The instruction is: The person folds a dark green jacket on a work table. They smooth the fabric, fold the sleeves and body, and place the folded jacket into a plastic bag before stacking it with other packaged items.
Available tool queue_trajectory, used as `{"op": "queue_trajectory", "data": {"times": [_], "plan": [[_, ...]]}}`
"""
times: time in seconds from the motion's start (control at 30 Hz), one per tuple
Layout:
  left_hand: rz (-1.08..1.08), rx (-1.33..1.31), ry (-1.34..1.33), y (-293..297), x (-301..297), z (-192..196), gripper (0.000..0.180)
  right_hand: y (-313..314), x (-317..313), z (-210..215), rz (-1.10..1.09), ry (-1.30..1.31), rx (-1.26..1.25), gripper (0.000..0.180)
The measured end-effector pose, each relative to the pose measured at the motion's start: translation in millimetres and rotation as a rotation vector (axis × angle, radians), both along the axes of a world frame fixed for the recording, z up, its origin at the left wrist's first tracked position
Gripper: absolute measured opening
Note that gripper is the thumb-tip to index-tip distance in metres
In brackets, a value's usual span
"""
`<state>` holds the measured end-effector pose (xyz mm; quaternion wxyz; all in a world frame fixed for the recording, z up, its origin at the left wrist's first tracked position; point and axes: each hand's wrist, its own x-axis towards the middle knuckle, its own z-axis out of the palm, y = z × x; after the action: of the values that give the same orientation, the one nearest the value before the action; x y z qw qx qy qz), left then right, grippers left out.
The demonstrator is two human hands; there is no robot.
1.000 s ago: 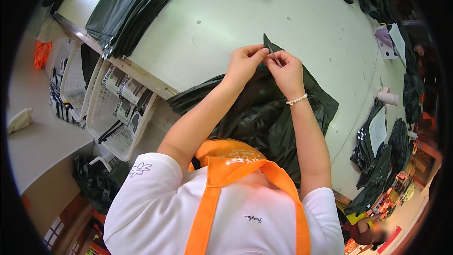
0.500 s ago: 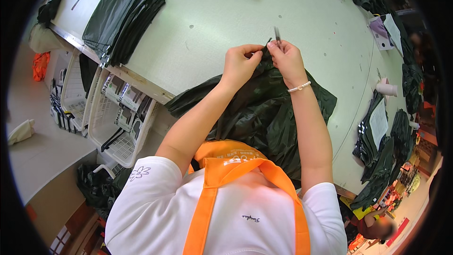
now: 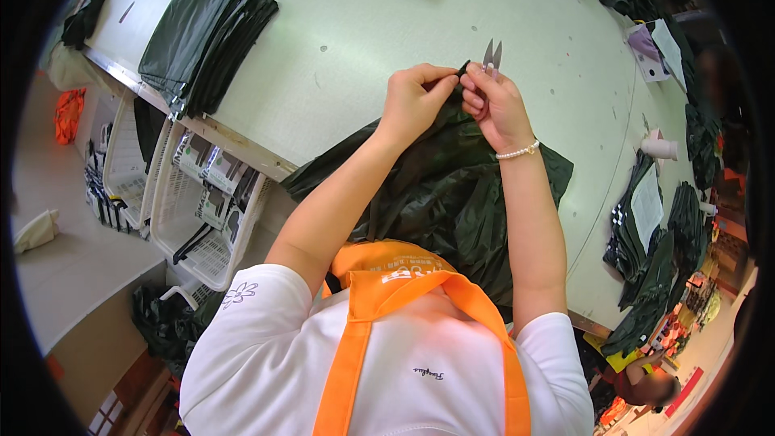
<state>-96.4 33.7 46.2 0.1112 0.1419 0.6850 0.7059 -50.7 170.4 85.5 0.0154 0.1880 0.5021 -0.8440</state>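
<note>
A dark green, shiny garment (image 3: 436, 182) lies bunched over the table edge and down toward my lap, under both forearms. My left hand (image 3: 418, 101) pinches a raised bit of its edge between thumb and fingers. Close beside it, my right hand (image 3: 496, 103) is closed round a small pair of thread snips (image 3: 492, 56), whose two pointed blades stick up, spread apart. The right thumb and fingertip also meet the pinched dark edge. What exactly lies between the fingertips is too small to make out.
Folded dark green pieces (image 3: 206, 40) are stacked at the table's left edge. White plastic baskets (image 3: 214, 270) with packaged items stand below it. More dark garments (image 3: 634, 234), a white spool (image 3: 660, 148) and a box (image 3: 648, 52) are on the right. A person (image 3: 646, 387) is at the lower right.
The snips, blurred before, now show clearly with their blades apart. My right hand has turned, showing more of its curled fingers. The left hand has barely shifted, still pinching the garment.
</note>
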Motion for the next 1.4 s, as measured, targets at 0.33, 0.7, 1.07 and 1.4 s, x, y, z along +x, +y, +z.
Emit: {"op": "queue_trajectory", "data": {"times": [0.33,0.7,1.07,1.4], "plan": [[-0.145,0.238,-0.456,-14.9,-16.9,2.4,0.029,-14.2,19.2,-33.2,-0.095,0.220,0.907,0.020],[-0.182,0.256,-0.468,-15.2,-17.2,3.4,0.030,-14.0,5.8,-24.4,-0.146,0.364,1.383,0.020],[-0.167,-0.022,-0.226,-8.1,-12.4,8.7,0.028,11.8,-17.6,-1.5,0.101,0.067,0.927,0.023],[-0.019,-0.080,0.060,3.3,4.3,-0.6,0.013,52.8,-10.7,-8.1,-0.409,0.001,1.093,0.020]]}}
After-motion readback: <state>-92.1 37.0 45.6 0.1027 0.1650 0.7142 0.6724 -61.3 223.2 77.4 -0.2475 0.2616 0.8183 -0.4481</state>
